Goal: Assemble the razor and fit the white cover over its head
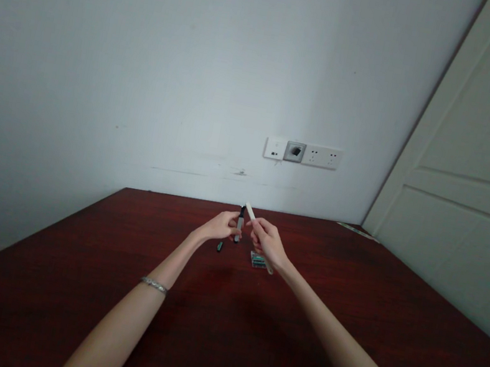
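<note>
My left hand (220,225) is closed around a slim grey-and-black object (238,230), held upright with its dark end at the top. What kind of object it is, I cannot make out. My right hand (264,241) grips a long, thin white stick (250,211), slanting up and left so that its tip comes close to the dark end. The stick's lower end sticks out below the palm. A small green-and-black cylinder, like a battery (219,246), lies on the table beneath my left hand. Below my right hand is a clear pack of similar green pieces (257,260), partly hidden.
The dark red wooden table (200,327) meets a white wall (198,74) at the back. Sockets and a switch plate (302,153) are on that wall. A flat, pale strip (357,231) lies at the far right corner, near a white panelled door (478,174).
</note>
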{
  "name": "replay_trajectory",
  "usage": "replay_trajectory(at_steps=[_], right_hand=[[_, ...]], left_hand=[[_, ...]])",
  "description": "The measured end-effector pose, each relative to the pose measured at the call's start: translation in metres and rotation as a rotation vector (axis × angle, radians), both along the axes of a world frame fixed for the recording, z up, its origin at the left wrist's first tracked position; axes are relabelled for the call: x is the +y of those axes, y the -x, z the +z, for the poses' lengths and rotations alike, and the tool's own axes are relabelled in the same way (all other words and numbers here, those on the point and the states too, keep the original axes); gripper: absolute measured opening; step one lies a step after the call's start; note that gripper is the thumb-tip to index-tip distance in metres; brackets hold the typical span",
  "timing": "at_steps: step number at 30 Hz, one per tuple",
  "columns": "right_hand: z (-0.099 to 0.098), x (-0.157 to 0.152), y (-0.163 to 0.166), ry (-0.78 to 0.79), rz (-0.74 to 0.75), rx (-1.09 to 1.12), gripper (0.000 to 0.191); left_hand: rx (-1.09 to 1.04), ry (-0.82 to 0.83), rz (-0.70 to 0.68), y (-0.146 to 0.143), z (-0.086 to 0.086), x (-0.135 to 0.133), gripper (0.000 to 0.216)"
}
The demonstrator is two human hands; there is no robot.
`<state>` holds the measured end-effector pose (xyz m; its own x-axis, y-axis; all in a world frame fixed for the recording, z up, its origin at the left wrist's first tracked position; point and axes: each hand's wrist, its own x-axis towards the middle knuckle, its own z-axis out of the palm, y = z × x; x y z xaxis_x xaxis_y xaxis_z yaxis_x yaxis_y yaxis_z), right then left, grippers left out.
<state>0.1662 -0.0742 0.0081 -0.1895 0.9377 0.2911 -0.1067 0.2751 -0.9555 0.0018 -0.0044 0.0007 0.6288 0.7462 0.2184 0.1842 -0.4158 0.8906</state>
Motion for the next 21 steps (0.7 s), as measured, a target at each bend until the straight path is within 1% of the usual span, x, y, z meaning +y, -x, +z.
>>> replay_trajectory(at_steps=[5,11,17,21], right_hand=[[-0.0053,-0.0067,0.004,0.031,-0.013,-0.019,0.032],[-0.0029,0.0001,0.0032,-0.028,-0.029,0.011,0.031],[-0.0098,-0.0062,0.0074,0.02,-0.021,-0.004,0.032],[-0.0037,-0.0062,0.0102,-0.019,-0.038,0.005,0.033]], left_hand=[[0.007,-0.002,0.011,0.0009,0.0017,-0.0009,0.024],[-0.002,0.01,0.012,-0.0004,0.0025,-0.0022,0.026],[-0.012,0.012,0.013,0.0007,-0.0002,0.0015,0.023],[0.021,0.019,0.02,0.0007,-0.0013,0.0022,0.026]])
